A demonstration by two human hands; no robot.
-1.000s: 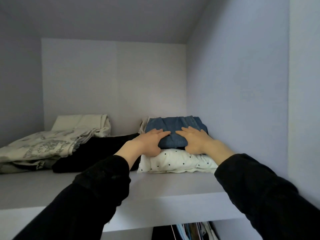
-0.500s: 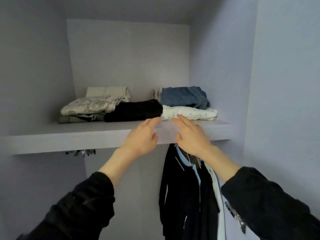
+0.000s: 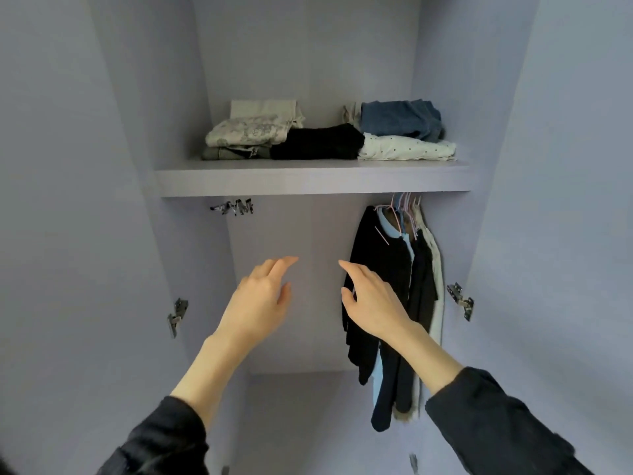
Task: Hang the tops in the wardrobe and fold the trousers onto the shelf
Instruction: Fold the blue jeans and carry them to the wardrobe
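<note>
Folded blue jeans [image 3: 399, 119] lie on a white dotted pair [image 3: 406, 149] at the right of the shelf [image 3: 308, 181]. A folded black pair [image 3: 317, 142] lies in the middle, and pale patterned trousers [image 3: 248, 131] are stacked at the left. Below the shelf, several dark and light tops [image 3: 394, 303] hang on hangers at the right. My left hand [image 3: 262, 299] and my right hand [image 3: 373, 299] are held out well below the shelf, fingers relaxed and holding nothing. The right hand is in front of the black top's sleeve.
Both wardrobe doors stand open, with metal hinges at the left [image 3: 176, 317] and right [image 3: 462, 299]. A small metal fitting [image 3: 234, 207] sits under the shelf at the left. The hanging space left of the tops holds nothing.
Both hands have left the blue jeans and dropped from the shelf to below it. The view has pulled back and tilted down, so the hanging tops now show.
</note>
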